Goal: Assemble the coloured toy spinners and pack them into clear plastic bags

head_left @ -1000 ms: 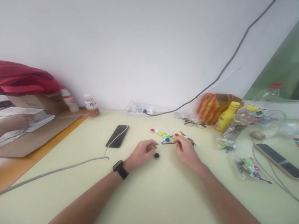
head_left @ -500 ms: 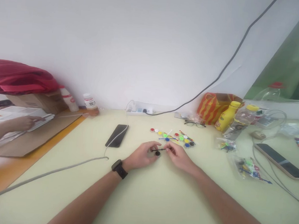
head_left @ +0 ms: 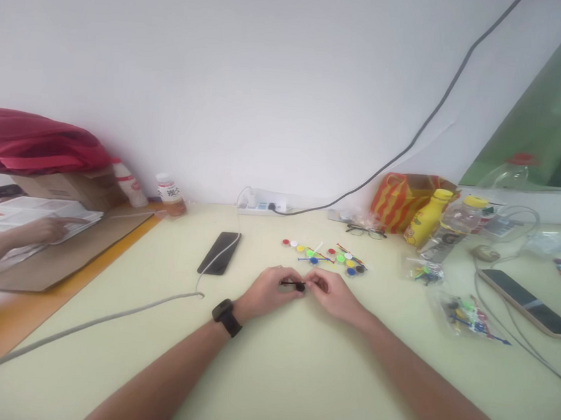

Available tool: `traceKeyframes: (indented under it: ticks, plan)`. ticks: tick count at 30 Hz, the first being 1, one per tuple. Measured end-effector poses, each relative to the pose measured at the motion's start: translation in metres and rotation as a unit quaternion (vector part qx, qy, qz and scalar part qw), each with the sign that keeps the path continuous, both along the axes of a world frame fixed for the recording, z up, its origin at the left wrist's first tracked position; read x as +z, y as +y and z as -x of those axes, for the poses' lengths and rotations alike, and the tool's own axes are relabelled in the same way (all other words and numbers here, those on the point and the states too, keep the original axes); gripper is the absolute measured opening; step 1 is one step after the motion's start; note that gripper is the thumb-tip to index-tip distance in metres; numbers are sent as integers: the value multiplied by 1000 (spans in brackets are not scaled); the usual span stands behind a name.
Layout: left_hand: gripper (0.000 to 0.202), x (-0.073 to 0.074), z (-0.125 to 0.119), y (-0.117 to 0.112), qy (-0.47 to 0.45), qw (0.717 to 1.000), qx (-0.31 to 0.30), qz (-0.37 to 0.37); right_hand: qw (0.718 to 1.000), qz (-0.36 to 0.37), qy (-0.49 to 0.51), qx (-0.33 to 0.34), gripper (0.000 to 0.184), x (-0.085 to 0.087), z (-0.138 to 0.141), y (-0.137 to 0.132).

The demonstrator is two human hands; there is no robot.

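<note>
In the middle of the table my left hand [head_left: 269,292], with a black watch on its wrist, curls its thumb and fingers around a small black round piece [head_left: 300,288]. Facing it, my right hand [head_left: 332,293] pinches one end of a thin black plastic stick [head_left: 290,283]. The stick reaches across the round piece into the curve of my left hand. Whether stick and piece touch is too small to tell. Just beyond lie several small round pieces with coloured tops, such as a blue one [head_left: 350,272], among thin coloured sticks [head_left: 316,260].
A dark phone [head_left: 219,254] with a cable lies left. On the right are bags of coloured parts [head_left: 466,315], another phone [head_left: 528,302], a yellow bottle [head_left: 428,218] and a striped bag [head_left: 392,202]. Glasses [head_left: 366,231] lie behind. Another person's hand [head_left: 46,229] rests over white trays at far left.
My hands have come slightly closer together. The black stick has shifted a little left and down, and the black round piece a little right, so they now overlap in view.
</note>
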State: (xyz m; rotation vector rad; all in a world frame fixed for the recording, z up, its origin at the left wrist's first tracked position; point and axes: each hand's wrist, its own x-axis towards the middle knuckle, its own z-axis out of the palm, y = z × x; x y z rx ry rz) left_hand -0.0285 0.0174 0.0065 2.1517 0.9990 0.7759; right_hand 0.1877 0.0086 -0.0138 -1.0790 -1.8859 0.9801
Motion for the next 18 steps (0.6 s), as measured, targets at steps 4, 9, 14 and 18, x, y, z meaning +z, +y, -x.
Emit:
traceKeyframes:
  ticks: [4, 9, 14, 18]
  plan:
    - [19, 0, 0, 0, -1, 1000, 3, -1, 1000, -4, -17, 9, 15, 1, -1, -1]
    - [17, -1, 0, -1, 0, 1000, 2, -9, 998, -24, -60, 5, 13, 2, -2, -2]
    - [18, 0, -1, -1, 14, 1000, 3, -14, 996, -37, -87, 3, 13, 5, -2, -4]
    - [21, 1, -3, 0, 23, 999, 8, -21, 995, -55, -80, -2, 13, 6, -2, -4]
